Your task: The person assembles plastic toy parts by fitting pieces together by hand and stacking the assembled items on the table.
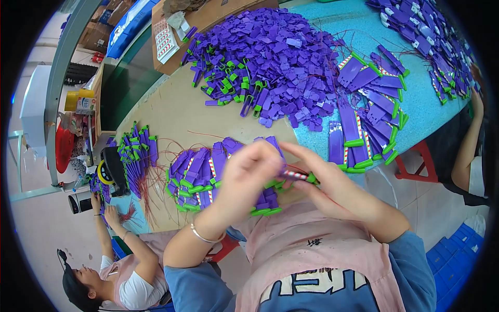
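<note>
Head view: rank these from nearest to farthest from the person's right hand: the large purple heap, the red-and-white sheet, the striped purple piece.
From the right hand:
1. Striped purple piece: in its grasp.
2. Large purple heap: ahead, slightly left.
3. Red-and-white sheet: farther ahead, well left.

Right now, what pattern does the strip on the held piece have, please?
The strip shows red and white stripes, best in the head view.
</note>
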{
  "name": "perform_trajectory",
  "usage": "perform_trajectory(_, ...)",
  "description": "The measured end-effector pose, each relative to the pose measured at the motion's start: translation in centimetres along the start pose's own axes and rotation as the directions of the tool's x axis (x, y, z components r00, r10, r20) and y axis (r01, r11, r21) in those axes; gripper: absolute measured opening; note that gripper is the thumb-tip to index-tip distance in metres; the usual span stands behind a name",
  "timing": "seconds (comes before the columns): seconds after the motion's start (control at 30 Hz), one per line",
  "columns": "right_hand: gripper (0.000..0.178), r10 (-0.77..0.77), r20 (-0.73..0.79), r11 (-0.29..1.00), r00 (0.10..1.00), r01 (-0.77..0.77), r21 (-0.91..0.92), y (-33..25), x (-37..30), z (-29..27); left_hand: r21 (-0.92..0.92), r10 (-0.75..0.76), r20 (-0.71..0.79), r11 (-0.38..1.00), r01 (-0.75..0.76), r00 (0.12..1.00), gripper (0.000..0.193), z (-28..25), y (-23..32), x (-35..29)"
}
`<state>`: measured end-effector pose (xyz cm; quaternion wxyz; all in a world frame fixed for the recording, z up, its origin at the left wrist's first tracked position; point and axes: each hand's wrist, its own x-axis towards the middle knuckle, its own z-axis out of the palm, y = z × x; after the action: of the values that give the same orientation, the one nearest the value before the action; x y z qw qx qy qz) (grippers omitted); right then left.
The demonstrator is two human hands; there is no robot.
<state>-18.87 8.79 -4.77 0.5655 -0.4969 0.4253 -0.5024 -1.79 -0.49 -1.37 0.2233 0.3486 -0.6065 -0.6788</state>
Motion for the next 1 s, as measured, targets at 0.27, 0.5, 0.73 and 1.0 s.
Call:
perform_trajectory(0.27, 0.031, -0.038, 0.005, 0.980, 0.999, 0.039, -0.197, -0.1, -0.7, -1.2, 0.820, 0.500, 0.278, 0.321, -0.474, 0.820, 0.001, -3.8, -0.5, 5.4)
perform_trajectory(0.5, 0.010, 0.154, 0.129, 0.987, 0.980, -0.145, -0.074, 0.2, -1.1, -1.1, 0.887, 0.387, 0.427, -0.006, -0.461, 0.817, 0.015, -4.4, -2.3, 6.3)
perform_trajectory(0.73, 0.007, 0.272, -0.089, 0.942, 0.958, -0.247, 0.226, 0.6, -0.3, -0.1, 0.442, 0.139, -0.086, 0.893, -0.087, 0.987, 0.009, 0.0, 1.2, 0.8)
perform_trajectory(1.0, 0.010, -0.040, -0.185, 0.967, 0.982, -0.009, -0.254, -0.4, 0.0, 0.7, 0.642, 0.424, 0.073, 0.672, -0.368, 0.903, 0.013, 1.4, 0.3, -0.5)
